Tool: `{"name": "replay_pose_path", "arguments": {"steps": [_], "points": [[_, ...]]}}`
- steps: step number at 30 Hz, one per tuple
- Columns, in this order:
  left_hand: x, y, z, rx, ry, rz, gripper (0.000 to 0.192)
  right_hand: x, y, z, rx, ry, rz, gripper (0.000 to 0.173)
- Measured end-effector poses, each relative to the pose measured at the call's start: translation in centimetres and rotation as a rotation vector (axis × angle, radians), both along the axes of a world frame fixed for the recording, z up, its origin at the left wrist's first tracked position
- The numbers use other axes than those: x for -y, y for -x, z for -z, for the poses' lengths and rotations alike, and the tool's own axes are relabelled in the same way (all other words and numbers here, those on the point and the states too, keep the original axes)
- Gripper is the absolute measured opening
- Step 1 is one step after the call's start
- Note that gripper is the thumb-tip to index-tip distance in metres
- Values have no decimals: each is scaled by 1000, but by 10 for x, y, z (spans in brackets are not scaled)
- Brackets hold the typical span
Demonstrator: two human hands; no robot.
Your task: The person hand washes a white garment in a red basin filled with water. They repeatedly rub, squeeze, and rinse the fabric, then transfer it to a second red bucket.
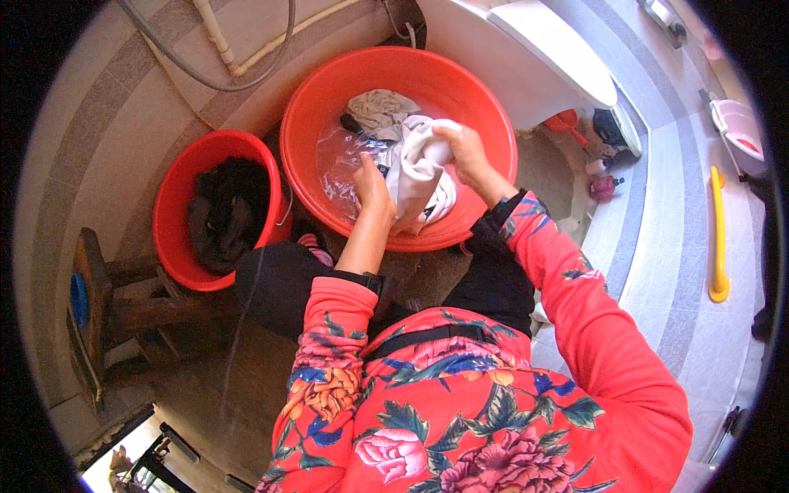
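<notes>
A wide red plastic basin (481,92) with water in it stands before me. Over it, a wet white cloth (425,138) hangs bunched between my two hands. My right hand (466,154) grips its upper right part, fingers curled over the fabric. On the other side, my left hand (375,188) holds the cloth's left edge, thumb uppermost; its fingers are partly hidden. A crumpled beige cloth (381,111) lies at the far side of the basin, beside a small dark piece. Below the right hand, a white cloth with dark stripes (441,200) rests near the front wall.
A red bucket (163,209) of dark clothes stands left of the basin, close to a wooden stool (166,314). A grey hose (203,77) loops above. A white toilet (468,55) rises behind right; a red dustpan (562,121) and pink bottle (603,188) lie beyond.
</notes>
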State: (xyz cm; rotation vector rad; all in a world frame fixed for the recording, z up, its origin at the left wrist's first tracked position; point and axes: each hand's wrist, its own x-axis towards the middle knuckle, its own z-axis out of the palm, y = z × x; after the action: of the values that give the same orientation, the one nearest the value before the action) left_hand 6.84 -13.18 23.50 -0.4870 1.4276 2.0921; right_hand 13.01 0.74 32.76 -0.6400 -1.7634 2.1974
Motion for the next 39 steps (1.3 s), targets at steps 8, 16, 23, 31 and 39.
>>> {"name": "replay_pose_path", "arguments": {"steps": [8,16,23,31,39], "points": [[-6,-41,-7,372,-521,158,62,31,-8,-28,-227,-293,-197,38],[-3,-29,-15,130,-995,134,36,88,-36,-58,-174,-977,-605,30],[-4,-49,-60,249,-786,-122,28,66,-9,-34,261,-1050,-122,38],[-6,-42,-42,168,-722,12,34,73,-11,-21,258,-1131,-50,40],[-7,-53,-53,114,-484,-30,25,47,-10,-1,250,-1158,42,46]]}}
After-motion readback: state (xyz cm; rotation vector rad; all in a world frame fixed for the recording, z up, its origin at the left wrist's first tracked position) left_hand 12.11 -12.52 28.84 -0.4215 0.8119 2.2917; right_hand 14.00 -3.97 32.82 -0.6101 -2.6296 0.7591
